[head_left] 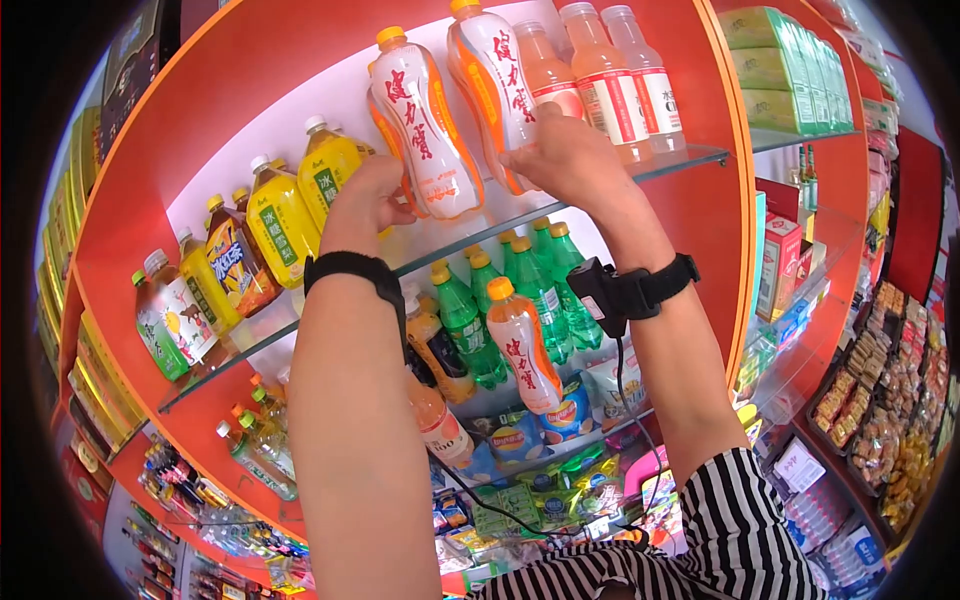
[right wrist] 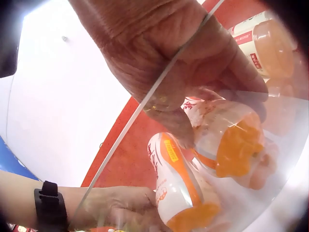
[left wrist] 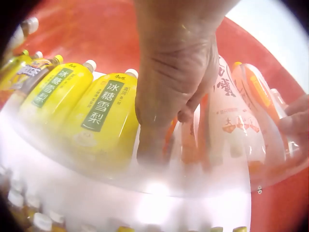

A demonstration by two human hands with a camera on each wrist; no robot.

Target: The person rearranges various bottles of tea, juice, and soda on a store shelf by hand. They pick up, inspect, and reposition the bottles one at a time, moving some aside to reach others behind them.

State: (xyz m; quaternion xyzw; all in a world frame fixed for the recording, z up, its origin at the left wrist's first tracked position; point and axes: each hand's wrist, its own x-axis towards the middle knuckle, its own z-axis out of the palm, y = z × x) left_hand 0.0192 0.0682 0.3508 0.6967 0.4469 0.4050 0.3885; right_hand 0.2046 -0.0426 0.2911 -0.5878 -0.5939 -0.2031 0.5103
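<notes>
My right hand [head_left: 575,155] grips a white and orange bottle [head_left: 495,75] with red characters on the glass shelf, thumb on one side and fingers round the other in the right wrist view. Beside it stands a matching bottle [head_left: 425,130]. My left hand [left wrist: 176,82] reaches down between that bottle and a yellow bottle [left wrist: 108,113], its fingers straight and close along the bottle's side. In the head view most of the left fingers are hidden behind the wrist and bottle. Another like bottle shows partly behind the left one.
Pink-orange bottles [head_left: 610,85] stand at the shelf's right end, yellow and brown drinks on its left. The glass edge [head_left: 560,212] runs below the hands. Underneath are green bottles [head_left: 465,325], one white and orange bottle [head_left: 523,350] and snack bags [head_left: 568,405].
</notes>
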